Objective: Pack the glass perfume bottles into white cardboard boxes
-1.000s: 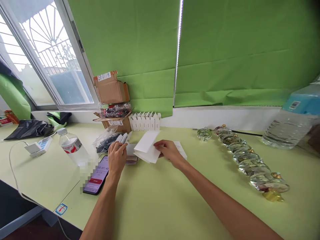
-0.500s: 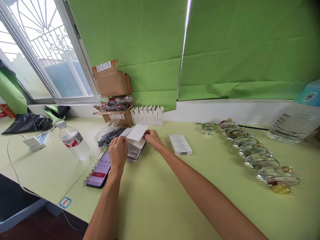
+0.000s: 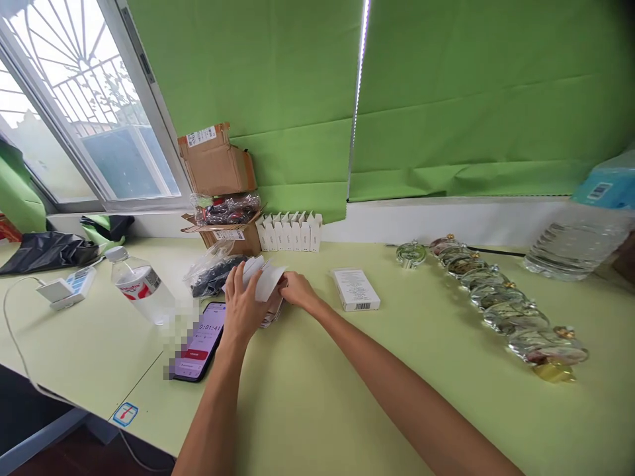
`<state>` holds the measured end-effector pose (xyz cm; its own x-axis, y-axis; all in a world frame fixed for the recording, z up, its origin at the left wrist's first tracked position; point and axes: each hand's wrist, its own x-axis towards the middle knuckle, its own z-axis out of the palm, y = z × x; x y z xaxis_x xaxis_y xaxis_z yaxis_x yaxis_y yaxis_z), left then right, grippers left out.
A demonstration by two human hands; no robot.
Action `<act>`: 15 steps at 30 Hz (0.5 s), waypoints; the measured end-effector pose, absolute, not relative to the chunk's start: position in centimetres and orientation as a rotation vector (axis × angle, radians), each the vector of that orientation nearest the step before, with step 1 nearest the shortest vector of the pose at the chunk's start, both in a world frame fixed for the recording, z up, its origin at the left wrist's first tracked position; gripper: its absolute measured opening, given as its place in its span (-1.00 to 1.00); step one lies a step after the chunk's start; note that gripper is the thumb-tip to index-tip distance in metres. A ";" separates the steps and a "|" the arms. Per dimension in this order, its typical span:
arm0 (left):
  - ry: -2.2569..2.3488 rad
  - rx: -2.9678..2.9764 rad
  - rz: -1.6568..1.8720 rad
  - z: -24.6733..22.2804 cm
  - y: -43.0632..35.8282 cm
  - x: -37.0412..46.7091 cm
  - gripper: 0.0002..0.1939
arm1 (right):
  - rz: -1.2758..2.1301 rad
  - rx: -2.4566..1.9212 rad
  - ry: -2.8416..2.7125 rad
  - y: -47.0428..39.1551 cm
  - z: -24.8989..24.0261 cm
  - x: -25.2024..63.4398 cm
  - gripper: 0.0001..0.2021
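A small stack of flat white and greyish pieces, paper or thin card (image 3: 270,318), sits on the table between my hands. A white sheet (image 3: 270,281) on top is raised and tilted. My left hand (image 3: 242,305) curls over the stack's left side, its fingers somewhat apart and gripping the pieces there. At the sheet's right edge, my right hand (image 3: 296,291) is closed in a pinch; its fingertips are partly hidden. A phone (image 3: 204,344) with a running timer lies beside my left wrist. To the right of my right hand is a white printed box (image 3: 354,289).
Several small white boxes (image 3: 290,233) stand in a row near the wall, beside stacked cardboard boxes (image 3: 215,168). A plastic bag with dark contents (image 3: 213,277) lies behind my left hand. A water bottle (image 3: 141,287) stands left; several clear glass-like ornaments (image 3: 501,304) line the right.
My left hand has moved forward over the stack, its fingers spreading further. The white sheet has tilted more upright and shifted lower, while my right hand stays at its right edge.
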<state>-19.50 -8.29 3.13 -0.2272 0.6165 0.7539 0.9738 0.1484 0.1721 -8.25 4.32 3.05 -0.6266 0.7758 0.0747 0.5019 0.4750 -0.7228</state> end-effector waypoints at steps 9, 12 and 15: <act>-2.044 -1.289 -1.013 3.6 -8.6 -19.9 -0.54 | 0.827 -1.086 -2.293 3.5 1.9 -6.4 -0.49; -2.025 -1.253 -0.960 3.6 -8.7 -19.7 -0.60 | 0.827 -1.088 -2.299 3.4 1.6 -6.3 -0.51; -1.960 -1.247 -0.966 3.5 -8.5 -19.7 -0.64 | 0.805 -1.080 -2.323 3.2 1.5 -6.5 -0.54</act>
<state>-19.75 -8.47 3.49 -0.3660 0.4742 0.8008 0.9239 0.2887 0.2512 -6.51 3.18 1.53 -0.5910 0.7921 0.1524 0.5279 0.5227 -0.6694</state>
